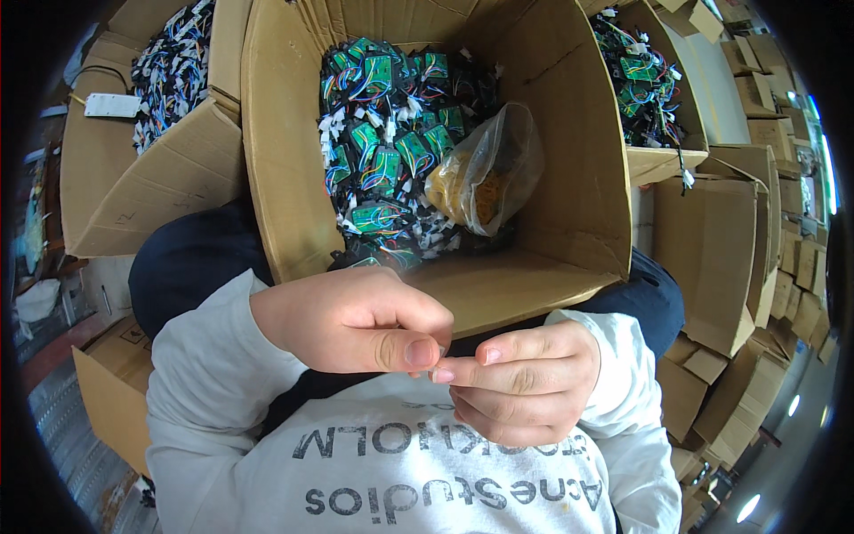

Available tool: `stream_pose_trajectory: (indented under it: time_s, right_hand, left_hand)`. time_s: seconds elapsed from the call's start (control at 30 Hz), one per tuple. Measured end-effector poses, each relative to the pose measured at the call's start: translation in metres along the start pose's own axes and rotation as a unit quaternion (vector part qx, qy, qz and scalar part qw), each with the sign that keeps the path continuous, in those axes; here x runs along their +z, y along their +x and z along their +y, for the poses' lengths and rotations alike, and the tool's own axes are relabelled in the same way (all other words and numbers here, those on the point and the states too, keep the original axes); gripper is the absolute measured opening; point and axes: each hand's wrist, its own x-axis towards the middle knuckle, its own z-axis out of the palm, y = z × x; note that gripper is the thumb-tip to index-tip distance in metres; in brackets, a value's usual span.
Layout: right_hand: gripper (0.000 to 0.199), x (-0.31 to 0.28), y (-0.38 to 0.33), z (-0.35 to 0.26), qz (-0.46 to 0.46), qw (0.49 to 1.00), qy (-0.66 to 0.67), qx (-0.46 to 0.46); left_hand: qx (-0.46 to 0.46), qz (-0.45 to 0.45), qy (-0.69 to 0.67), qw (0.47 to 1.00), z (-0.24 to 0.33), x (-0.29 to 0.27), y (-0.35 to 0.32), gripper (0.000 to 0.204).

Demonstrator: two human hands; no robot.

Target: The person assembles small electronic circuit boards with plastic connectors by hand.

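My left hand (360,322) and my right hand (527,381) meet at the fingertips in front of my chest, just over the near edge of an open cardboard box (569,169). The left fingers are curled with the thumb pressed down on them. The right thumb and fingers are pinched together at the same spot. Anything between them is too small or hidden to make out. Inside the box lie several green circuit boards (381,169) with coloured wires and white plugs. On top of them, to the right, rests a clear plastic bag (494,169) of thin yellow-orange pieces.
A box of wires with white plugs (173,71) stands at the left, with a white flat piece (112,106) by its flap. Another box of circuit boards (639,84) is at the upper right. More cardboard boxes (707,245) crowd the right side.
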Motion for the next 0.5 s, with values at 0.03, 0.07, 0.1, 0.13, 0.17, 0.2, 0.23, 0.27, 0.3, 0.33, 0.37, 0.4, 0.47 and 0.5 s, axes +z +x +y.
stream_pose_trajectory:
  time_s: [0.03,0.07,0.1,0.13,0.17,0.2,0.23,0.27,0.3,0.33,0.37,0.4,0.47,0.5]
  right_hand:
    - [0.009,0.0015,0.0,0.0012,0.0,1.0,0.001,0.001]
    - [0.008,0.0031,0.0003,0.0023,0.008,1.0,0.02,0.005]
    - [0.008,0.0045,0.0004,0.0031,0.017,0.999,0.039,0.01]
    - [0.008,0.0051,0.0003,0.0026,0.017,0.999,0.038,0.01]
    - [0.008,0.0057,0.0001,0.0021,0.022,0.999,0.044,0.017]
    - [0.008,0.0059,0.0,0.0018,0.026,0.998,0.049,0.024]
    - [0.008,0.0055,0.0005,0.0015,0.026,0.998,0.049,0.024]
    - [0.008,0.0049,0.0012,0.0013,0.022,0.998,0.052,0.024]
    - [0.008,0.0045,0.0016,0.0012,0.017,0.998,0.054,0.024]
    - [0.008,0.0045,0.0017,0.001,0.017,0.998,0.054,0.023]
    - [0.008,0.0045,0.0016,0.0006,0.014,0.998,0.062,0.024]
    - [0.008,0.0046,0.0016,0.0004,0.012,0.997,0.07,0.024]
    - [0.008,0.0063,0.0014,0.0006,0.019,0.997,0.065,0.023]
    - [0.008,0.0071,0.0011,0.0007,0.026,0.998,0.06,0.022]
  left_hand:
    - [0.009,-0.001,0.001,1.0,-0.0017,-0.0004,-0.0002,0.046]
    - [0.009,-0.001,0.0,1.0,-0.0022,-0.0009,-0.0004,0.046]
    - [0.013,-0.001,-0.002,1.0,-0.0026,-0.0014,-0.0007,0.045]
    - [0.018,-0.001,-0.003,1.0,-0.0023,-0.0011,-0.0006,0.044]
    - [0.018,-0.002,-0.003,1.0,-0.0026,-0.0006,-0.0004,0.044]
    - [0.024,0.001,-0.007,1.0,-0.0036,-0.0001,-0.0003,0.043]
    - [0.03,0.004,-0.01,0.999,-0.0043,0.0004,-0.0004,0.043]
    - [0.03,0.004,-0.01,0.999,-0.005,0.0002,-0.0005,0.043]
    - [0.041,0.002,0.004,0.999,-0.0057,-0.0003,-0.0007,0.042]
    - [0.053,0.001,0.017,0.998,-0.0066,-0.0006,-0.001,0.04]
    - [0.053,0.001,0.017,0.998,-0.0077,-0.0001,-0.0009,0.04]
    - [0.068,0.013,0.024,0.997,-0.0089,0.0008,-0.0006,0.04]
    - [0.084,0.023,0.031,0.996,-0.0093,0.001,-0.0002,0.039]
    - [0.085,0.022,0.034,0.996,-0.0091,0.0005,-0.0005,0.039]
